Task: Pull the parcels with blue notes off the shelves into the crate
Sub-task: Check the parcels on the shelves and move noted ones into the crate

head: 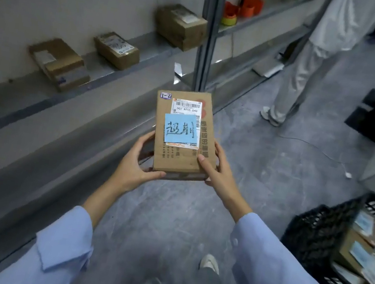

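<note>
The crate (316, 229) runs off the right edge, smeared with blur. The parcels inside it (347, 255) are soft shapes, and nothing on their pale blue notes (360, 253) is legible. Left hand (136, 160): fingertips tucked out of sight under the held parcel (178, 157). Right hand (218, 169): most fingers hidden beneath it too. The bystander in white (302, 69) is cut at the top edge above the waist. The labels on the shelf parcels (117, 49) are too blurred to read. The orange items (245, 5) further along are unclear.
</note>
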A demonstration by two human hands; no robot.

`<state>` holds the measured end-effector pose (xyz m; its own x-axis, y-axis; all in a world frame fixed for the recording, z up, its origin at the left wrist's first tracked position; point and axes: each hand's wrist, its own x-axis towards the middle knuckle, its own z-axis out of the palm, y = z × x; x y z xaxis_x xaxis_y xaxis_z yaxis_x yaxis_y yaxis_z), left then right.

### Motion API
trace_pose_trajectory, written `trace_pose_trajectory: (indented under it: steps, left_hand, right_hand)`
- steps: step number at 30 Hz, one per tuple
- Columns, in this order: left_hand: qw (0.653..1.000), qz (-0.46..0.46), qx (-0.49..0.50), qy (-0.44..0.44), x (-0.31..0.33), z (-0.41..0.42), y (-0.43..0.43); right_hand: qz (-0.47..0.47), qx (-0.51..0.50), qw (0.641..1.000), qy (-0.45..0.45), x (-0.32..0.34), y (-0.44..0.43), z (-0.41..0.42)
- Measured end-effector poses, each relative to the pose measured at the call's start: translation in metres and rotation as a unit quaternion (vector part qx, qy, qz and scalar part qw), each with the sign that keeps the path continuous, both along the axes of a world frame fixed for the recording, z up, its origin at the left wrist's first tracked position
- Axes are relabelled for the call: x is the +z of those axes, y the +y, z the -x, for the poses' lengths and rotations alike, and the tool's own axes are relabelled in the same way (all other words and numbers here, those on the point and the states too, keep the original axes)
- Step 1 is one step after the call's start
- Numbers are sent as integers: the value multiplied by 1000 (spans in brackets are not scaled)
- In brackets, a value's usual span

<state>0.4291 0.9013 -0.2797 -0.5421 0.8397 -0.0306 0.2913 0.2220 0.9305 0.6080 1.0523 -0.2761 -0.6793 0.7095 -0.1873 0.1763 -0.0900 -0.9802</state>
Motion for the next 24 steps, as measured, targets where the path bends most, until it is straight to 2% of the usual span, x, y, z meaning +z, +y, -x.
trace_pose_trajectory:
  steps: [7, 14, 24]
  left_hand:
    - [989, -29, -139, -33, -8, -106, 103]
    - [969, -4, -240, -64, -29, -222, 205]
    - [938, 43, -343, 13, -81, -394, 363]
  right_hand:
    - [4, -169, 986, 7, -14, 52, -130]
    - [31, -276, 961, 4, -36, 118, -266]
    - [100, -362, 927, -10, -93, 242, -459]
